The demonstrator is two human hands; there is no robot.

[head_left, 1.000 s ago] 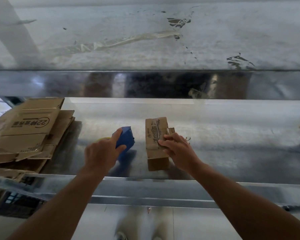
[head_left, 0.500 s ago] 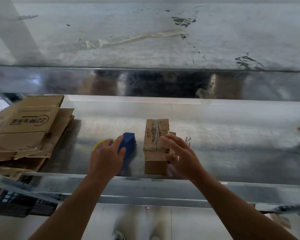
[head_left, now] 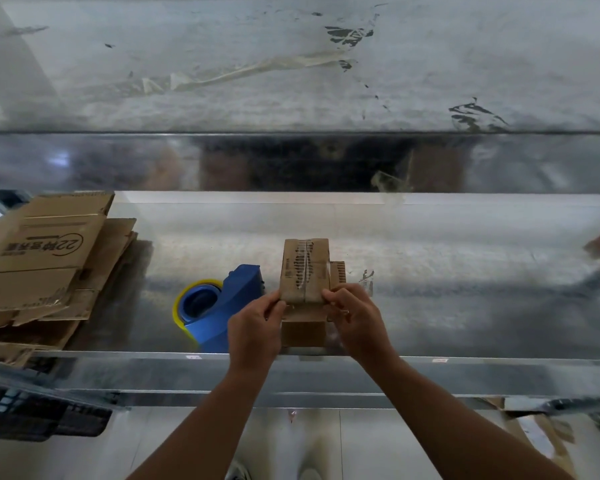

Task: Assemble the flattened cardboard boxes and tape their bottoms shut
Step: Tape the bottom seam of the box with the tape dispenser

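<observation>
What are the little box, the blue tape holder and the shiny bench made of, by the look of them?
The small box is brown corrugated cardboard, matt; ribbed fluting shows at its right flap. The tape dispenser is probably moulded plastic, smooth blue with a slight sheen. The bench is apparently sheet metal, perhaps steel, glossy; it carries blurred reflections.

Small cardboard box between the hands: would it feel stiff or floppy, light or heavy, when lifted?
Probably light: the small cardboard box is thin corrugated board, pinched at its edges by the left hand and right hand. Likely fairly stiff: its flaps lie closed under tape.
</observation>
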